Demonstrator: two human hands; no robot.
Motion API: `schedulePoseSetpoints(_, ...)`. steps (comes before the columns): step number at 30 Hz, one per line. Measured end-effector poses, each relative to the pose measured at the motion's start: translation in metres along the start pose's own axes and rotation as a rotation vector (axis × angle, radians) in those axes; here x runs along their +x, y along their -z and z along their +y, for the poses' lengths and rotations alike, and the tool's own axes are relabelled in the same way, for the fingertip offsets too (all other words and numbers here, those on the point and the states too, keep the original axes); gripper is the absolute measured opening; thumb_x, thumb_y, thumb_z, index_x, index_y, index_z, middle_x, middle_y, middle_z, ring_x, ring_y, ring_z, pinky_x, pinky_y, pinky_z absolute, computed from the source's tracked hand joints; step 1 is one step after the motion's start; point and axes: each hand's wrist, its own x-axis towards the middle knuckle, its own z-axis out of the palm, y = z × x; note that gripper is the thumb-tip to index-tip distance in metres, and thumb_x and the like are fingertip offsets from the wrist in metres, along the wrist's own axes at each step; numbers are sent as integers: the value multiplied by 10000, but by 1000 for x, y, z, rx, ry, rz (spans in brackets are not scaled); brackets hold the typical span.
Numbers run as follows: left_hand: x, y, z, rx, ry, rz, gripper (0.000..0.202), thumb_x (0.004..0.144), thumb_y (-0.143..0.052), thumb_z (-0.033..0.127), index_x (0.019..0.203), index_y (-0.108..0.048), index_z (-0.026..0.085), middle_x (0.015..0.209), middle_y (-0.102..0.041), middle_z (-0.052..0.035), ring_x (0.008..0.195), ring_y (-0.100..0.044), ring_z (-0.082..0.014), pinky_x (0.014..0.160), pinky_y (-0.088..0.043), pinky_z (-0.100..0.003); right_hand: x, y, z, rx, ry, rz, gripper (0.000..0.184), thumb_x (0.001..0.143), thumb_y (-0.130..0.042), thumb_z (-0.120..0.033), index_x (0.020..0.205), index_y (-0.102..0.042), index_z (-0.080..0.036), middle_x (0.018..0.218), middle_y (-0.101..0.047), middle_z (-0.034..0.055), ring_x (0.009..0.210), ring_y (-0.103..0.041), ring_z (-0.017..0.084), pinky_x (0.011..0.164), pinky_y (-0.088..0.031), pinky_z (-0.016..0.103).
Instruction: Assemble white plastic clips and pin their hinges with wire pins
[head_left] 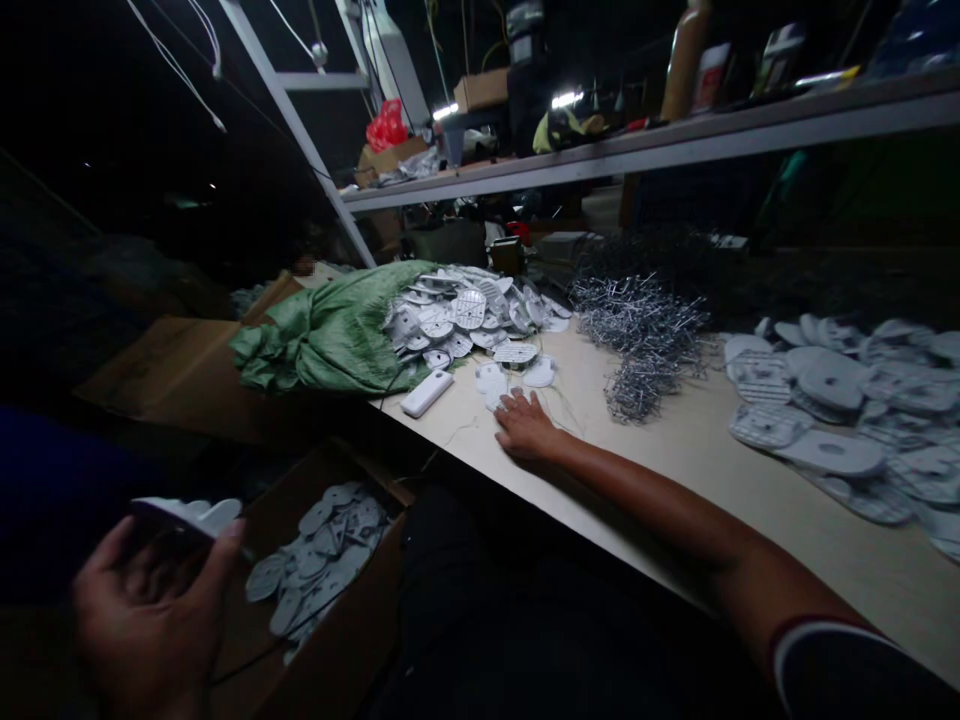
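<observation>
A worker's right hand [525,425] lies flat and open on the workbench [675,470], fingertips touching a white plastic disc [491,382]; the left hand [146,610] grips several stacked discs [191,515] above a cardboard box [337,640].

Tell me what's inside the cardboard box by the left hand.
The cardboard box holds a loose heap of flat grey-white oval plastic pieces, overlapping. Whatever lies beneath the top layer is covered. The left hand holds similar white pieces beside it.
</observation>
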Motion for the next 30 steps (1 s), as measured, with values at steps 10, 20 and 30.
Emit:
schedulePoseSetpoints(10, -34, -73, -8, -421, 299, -329, 716, 689, -922, 399, 1332, -668, 215, 1299, -787, -103, 1249, -747, -359, 1102, -615, -549, -39, 8, 48, 86, -64, 190, 380, 995, -619, -252, 1310, -762, -95, 1540, -617, 233, 1467, -534, 342, 1273, -382, 512)
schedulePoseSetpoints(20, -91, -208, -22, -754, 807, -841, 565, 898, -690, 409, 1370, -629, 104, 1104, -831, -168, 930, -834, -303, 819, -695, -394, -71, -17, 48, 158, -21, 317, 277, 1012, -571, -183, 1213, -763, -186, 1380, -732, 175, 1328, -661, 303, 1185, -517, 508)
schedulePoseSetpoints(30, -115, -307, -57, -881, 923, -1391, 518, 871, -794, 473, 1199, -683, 88, 985, -817, -186, 737, -800, -278, 628, -634, -330, -61, -18, 50, 44, -105, 336, 374, 1010, -567, -229, 1363, -687, -193, 1448, -678, 209, 1343, -654, 353, 1159, -547, 576)
